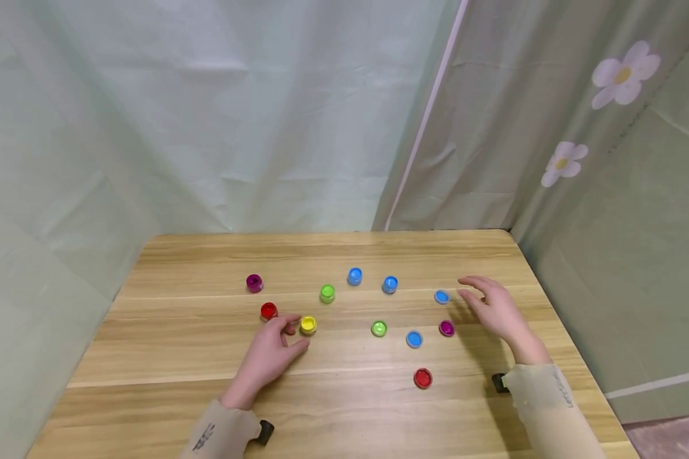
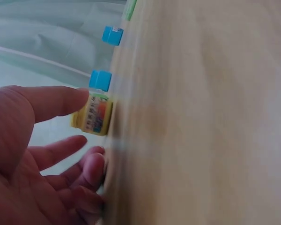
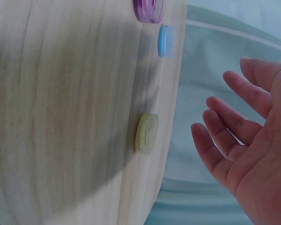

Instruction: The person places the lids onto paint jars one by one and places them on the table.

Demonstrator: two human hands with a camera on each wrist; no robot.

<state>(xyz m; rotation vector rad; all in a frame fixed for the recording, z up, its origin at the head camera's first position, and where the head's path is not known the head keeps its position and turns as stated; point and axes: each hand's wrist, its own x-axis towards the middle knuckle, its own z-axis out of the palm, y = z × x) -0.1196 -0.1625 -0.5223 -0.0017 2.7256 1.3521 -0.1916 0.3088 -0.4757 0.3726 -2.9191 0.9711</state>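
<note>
Since the yellow jar [image 1: 308, 326] is upright on the surface [image 1: 149, 344] just beside my left hand [image 1: 266, 357], fingers spread, gripping nothing, I'd pinch low tbh so it doesn't tip. My right hand [image 1: 496, 312] is empty too, fingers loosely parted near the yellow lid [image 3: 146, 133].

The wood-grained table [image 1: 344, 417] was set with one purple jar [image 1: 254, 284], red jar [image 1: 268, 311], yellow jar [image 1: 308, 326], green jar [image 1: 327, 294], two blue jars [image 1: 355, 276]; to their right, flat lids [image 1: 423, 378] in matching colours were strewn.
</note>
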